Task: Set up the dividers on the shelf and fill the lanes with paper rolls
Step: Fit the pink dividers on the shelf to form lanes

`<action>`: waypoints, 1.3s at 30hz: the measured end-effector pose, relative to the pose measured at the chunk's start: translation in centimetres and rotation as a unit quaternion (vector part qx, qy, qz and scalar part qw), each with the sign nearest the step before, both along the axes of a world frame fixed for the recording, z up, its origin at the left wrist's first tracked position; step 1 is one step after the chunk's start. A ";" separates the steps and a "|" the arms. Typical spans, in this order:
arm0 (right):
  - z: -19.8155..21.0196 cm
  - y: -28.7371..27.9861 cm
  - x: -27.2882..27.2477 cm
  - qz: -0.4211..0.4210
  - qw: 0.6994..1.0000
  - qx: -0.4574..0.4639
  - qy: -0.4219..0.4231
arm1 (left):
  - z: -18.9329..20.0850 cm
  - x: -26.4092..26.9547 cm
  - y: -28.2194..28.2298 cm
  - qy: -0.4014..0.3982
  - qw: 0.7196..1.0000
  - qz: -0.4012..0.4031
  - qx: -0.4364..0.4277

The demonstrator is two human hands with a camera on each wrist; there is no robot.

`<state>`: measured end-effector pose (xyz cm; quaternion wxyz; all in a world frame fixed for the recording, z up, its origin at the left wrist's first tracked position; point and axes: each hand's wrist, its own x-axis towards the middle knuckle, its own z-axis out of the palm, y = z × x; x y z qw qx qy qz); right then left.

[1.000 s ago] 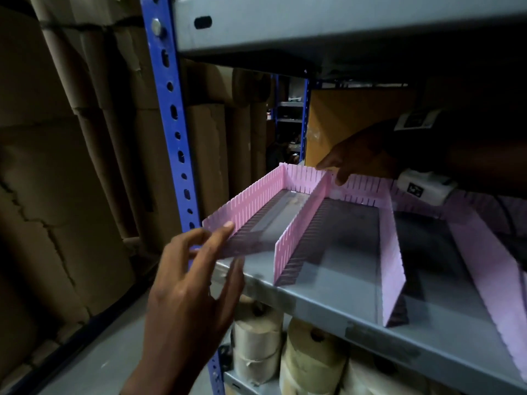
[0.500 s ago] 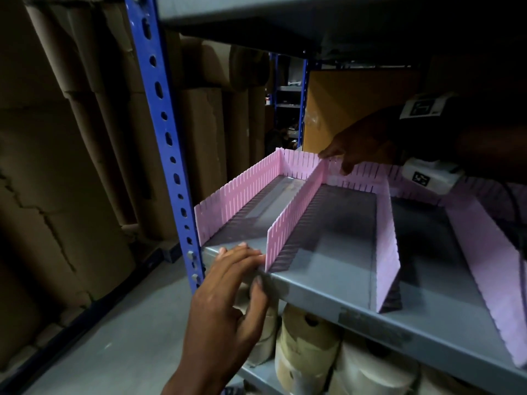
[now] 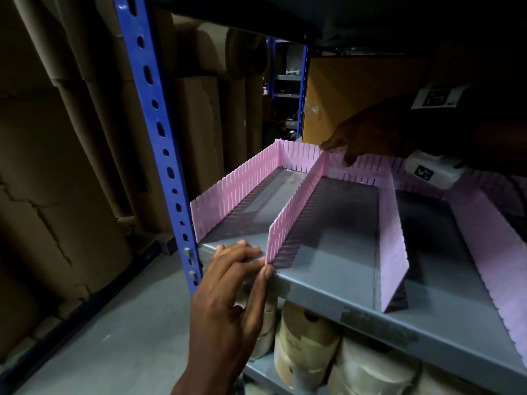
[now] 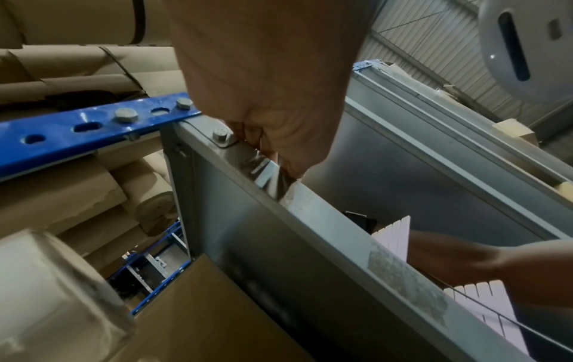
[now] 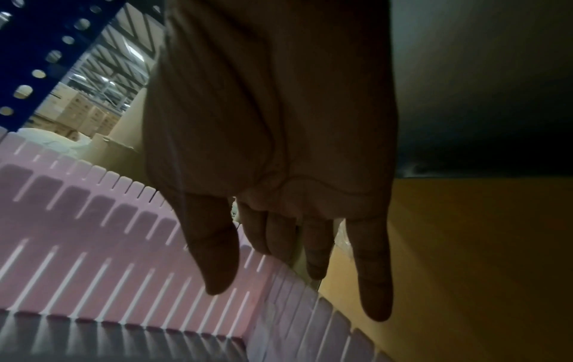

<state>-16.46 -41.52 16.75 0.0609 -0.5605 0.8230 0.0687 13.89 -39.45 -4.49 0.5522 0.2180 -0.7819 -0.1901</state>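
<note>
Several pink slotted dividers stand on the grey metal shelf (image 3: 336, 238): a left wall (image 3: 233, 189), a second (image 3: 299, 201), a third (image 3: 390, 229) and a fourth (image 3: 490, 243), all meeting a back divider (image 3: 302, 158). My left hand (image 3: 253, 259) lies on the shelf's front edge, fingers flat on top beside the second divider's front end, thumb against the lip. My right hand (image 3: 336, 152) reaches to the back, index tip on the joint of the second and back dividers. In the right wrist view its fingers (image 5: 313, 257) hang straight over the back divider (image 5: 124, 245). Paper rolls (image 3: 305, 343) sit on the shelf below.
A blue perforated upright (image 3: 159, 143) stands at the shelf's left front corner. Tall cardboard tubes (image 3: 85, 138) fill the space to the left. The upper shelf (image 3: 313, 18) hangs low overhead. A yellow-brown box (image 3: 356, 89) stands behind the back divider.
My left hand dropped from the left divider's front end to the shelf's front edge by the second divider. The right hand stayed at the back joint.
</note>
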 end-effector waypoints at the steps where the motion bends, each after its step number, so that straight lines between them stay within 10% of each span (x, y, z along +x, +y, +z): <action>1: 0.0 0.1 0.0 0.003 1.000 0.008 0.000 | -0.1 0.0 -0.1 -0.008 1.000 -0.003 0.003; 39: 4.3 6.7 0.2 -0.153 0.986 -0.072 0.016 | -1.3 -0.9 -0.6 0.036 0.998 -0.017 -0.042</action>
